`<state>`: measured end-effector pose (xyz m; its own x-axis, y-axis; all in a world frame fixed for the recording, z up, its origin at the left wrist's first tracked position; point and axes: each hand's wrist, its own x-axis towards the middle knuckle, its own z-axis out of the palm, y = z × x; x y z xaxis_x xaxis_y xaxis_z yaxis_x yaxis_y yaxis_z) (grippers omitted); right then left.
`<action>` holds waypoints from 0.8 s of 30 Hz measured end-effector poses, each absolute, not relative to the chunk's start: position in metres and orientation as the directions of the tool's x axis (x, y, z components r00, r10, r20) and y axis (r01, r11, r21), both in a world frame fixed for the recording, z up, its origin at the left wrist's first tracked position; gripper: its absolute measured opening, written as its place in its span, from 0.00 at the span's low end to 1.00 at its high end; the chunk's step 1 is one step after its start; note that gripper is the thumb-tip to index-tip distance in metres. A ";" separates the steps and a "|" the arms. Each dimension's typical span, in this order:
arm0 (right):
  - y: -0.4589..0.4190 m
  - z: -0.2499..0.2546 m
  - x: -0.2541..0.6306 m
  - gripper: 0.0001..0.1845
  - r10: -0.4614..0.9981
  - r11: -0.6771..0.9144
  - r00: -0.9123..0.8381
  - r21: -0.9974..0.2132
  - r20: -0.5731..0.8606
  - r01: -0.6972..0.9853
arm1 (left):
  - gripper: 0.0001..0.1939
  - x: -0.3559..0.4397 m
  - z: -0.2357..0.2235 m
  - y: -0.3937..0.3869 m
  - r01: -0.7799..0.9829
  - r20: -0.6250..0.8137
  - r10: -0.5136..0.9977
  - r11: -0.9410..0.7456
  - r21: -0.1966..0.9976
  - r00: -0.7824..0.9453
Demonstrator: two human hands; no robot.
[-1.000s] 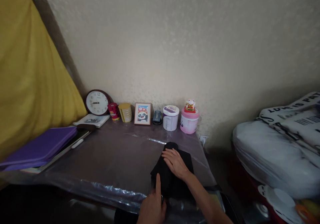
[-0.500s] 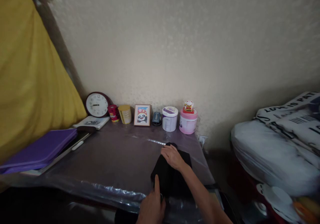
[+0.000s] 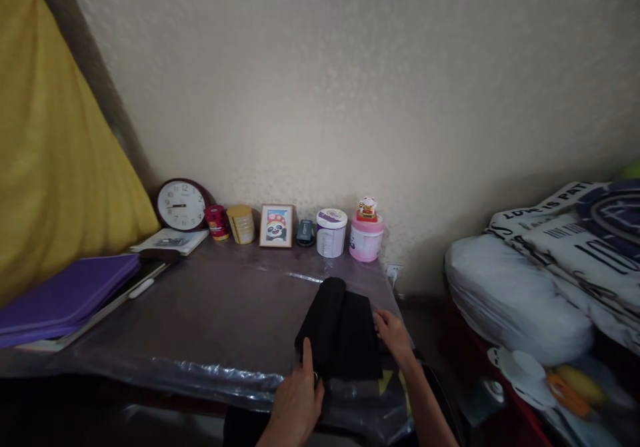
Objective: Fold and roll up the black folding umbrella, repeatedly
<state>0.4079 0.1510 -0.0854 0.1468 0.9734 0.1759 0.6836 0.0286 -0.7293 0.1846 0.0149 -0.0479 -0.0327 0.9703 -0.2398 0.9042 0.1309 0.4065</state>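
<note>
A piece of black cloth lies near the right front of the table, its left part rolled or folded into a thick bulge and its right part flat. My left hand holds the near end of the bulge, index finger stretched along its left side; a ring shows on this hand. The thumb side is partly hidden. At the cloth's right edge is my right hand, its fingers closed in a pinch on the edge; the fingertips are hard to make out.
Along the wall stand a clock, a red can, a yellow-lidded container, a framed panda picture, a white tub and a pink tub bearing a cat figurine. Purple folders lie left; stuffed bags are right.
My right hand has left the top of the bulge and moved right and down to the cloth's right edge. My left hand stays at the near end. The view has shifted slightly right.
</note>
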 end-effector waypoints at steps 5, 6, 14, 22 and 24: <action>0.148 -0.083 0.398 0.15 0.981 0.063 0.104 -0.777 0.164 0.627 | 0.34 0.185 -0.046 0.014 0.912 -0.221 0.975 0.104 0.397 -0.015; 0.148 -0.082 0.396 0.15 0.981 0.069 0.103 -0.785 0.167 0.615 | 0.34 0.185 -0.046 0.014 0.913 -0.223 0.975 0.107 0.394 -0.018; 0.148 -0.071 0.379 0.17 0.983 0.115 0.065 -0.858 0.170 0.501 | 0.34 0.185 -0.052 0.014 0.916 -0.202 0.979 0.092 0.391 -0.012; 0.161 -0.048 0.338 0.18 0.989 0.150 -0.049 -0.908 0.142 0.391 | 0.35 0.185 -0.049 0.016 0.915 -0.231 0.973 0.098 0.391 -0.005; 0.168 -0.047 0.327 0.17 0.990 0.139 -0.057 -0.906 0.127 0.400 | 0.35 0.184 -0.049 0.017 0.920 -0.240 0.971 0.098 0.380 -0.004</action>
